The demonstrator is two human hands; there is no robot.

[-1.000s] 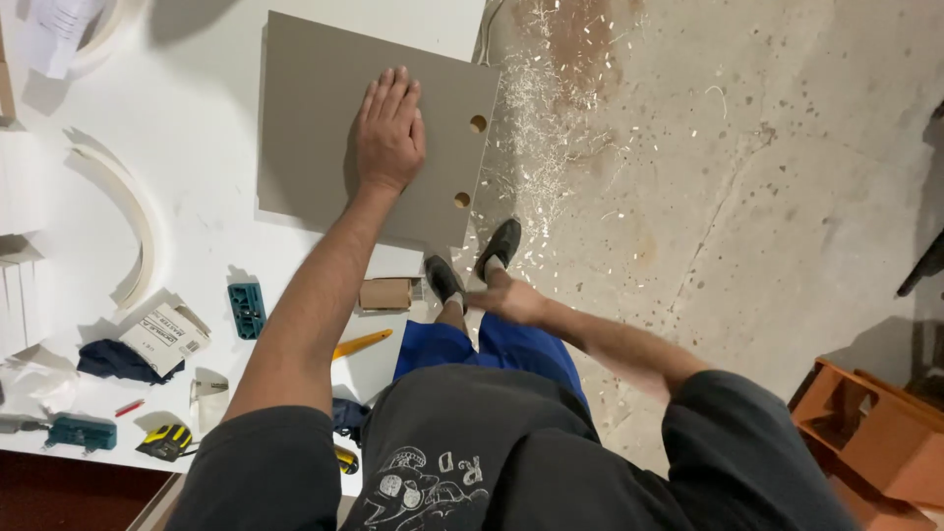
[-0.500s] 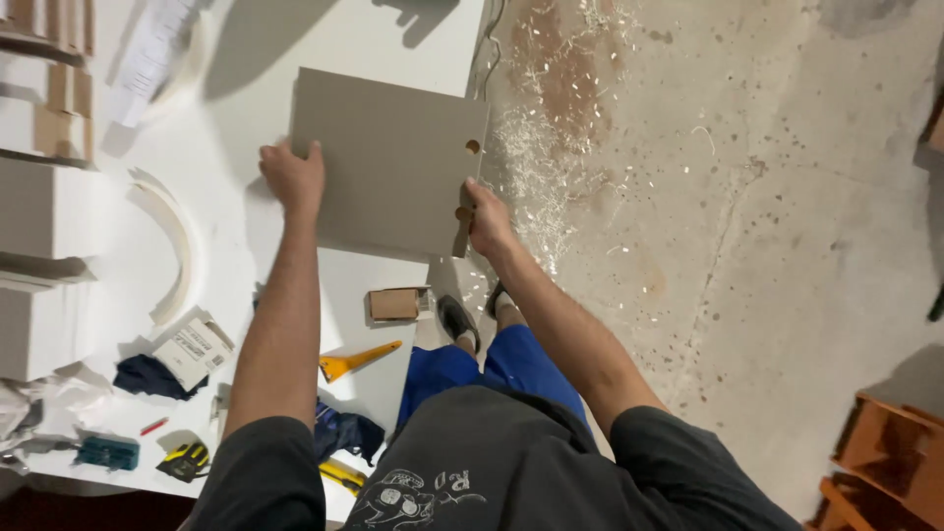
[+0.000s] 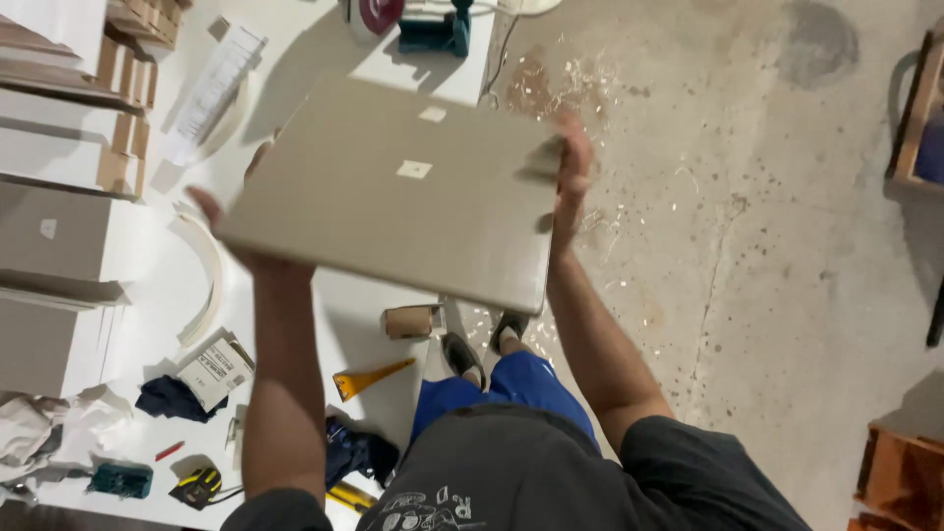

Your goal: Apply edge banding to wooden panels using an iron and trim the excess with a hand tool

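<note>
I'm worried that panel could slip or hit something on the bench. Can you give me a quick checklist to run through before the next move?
1. Left hand grips the left edge of the grey panel: ok, though blurred.
2. Right hand grips the right edge: ok.
3. Panel lifted off the white workbench: ok, tilted.
4. Space under the panel free: not ok, a cardboard roll and a yellow square lie there.
5. Power tool beyond the far edge: cannot tell its distance.
6. Floor footing: not ok, wood shavings scattered.
</note>
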